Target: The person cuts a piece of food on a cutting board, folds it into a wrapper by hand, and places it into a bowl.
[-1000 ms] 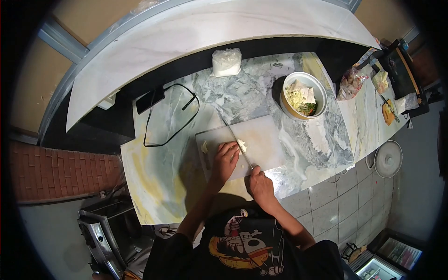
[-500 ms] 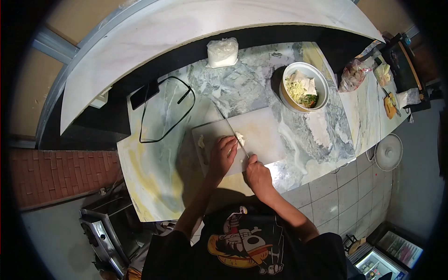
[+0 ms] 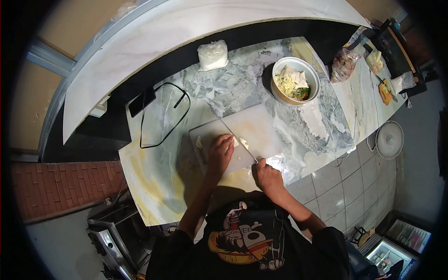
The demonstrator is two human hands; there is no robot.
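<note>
My right hand (image 3: 269,177) is closed around the handle of a knife (image 3: 242,144). Its long blade slants up and left across a white cutting board (image 3: 259,122). Curled beside the blade, my left hand (image 3: 220,154) presses its fingertips on a small pale food piece (image 3: 235,142), mostly hidden by the fingers. To the right of the blade lie cut pale bits (image 3: 244,142), and another pale piece (image 3: 199,142) rests near the board's left edge. I cannot make out what food it is.
Back right on the marble counter stands a round tub (image 3: 316,86) with pale shreds, white slabs and chopped greens. A bag of white powder (image 3: 213,57) sits at the back. Left are a black phone (image 3: 142,101) and a looped black strap (image 3: 164,140).
The knife and my right hand have shifted slightly right and down, away from my left fingertips. The whole view has tilted a little. My left hand keeps its place on the pale piece.
</note>
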